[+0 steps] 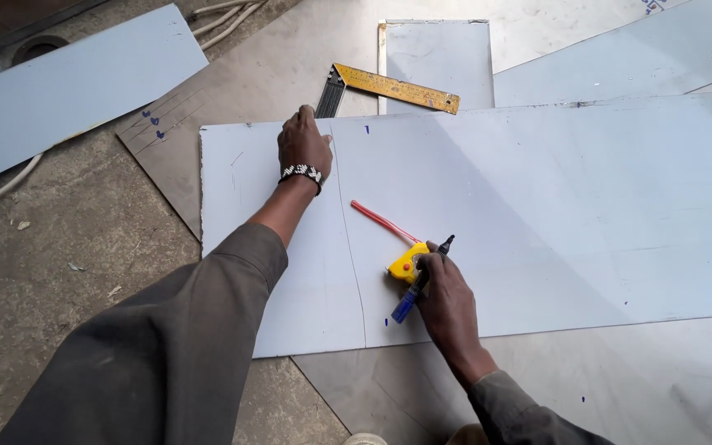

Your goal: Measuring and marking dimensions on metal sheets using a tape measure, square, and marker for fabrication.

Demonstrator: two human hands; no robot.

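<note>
Right hand (447, 301) grips marker (420, 282) against tape measure (406, 264).

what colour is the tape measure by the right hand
Yellow case with a red strap, seen in the head view: the tape measure lies under the right hand.

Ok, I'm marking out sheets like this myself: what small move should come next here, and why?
Probably set the yellow tape measure down, freeing the right hand for the blue marker alone. That hand grips both now, a line already runs down the white sheet, and the left hand rests flat near the sheet's top edge by the try square.
</note>
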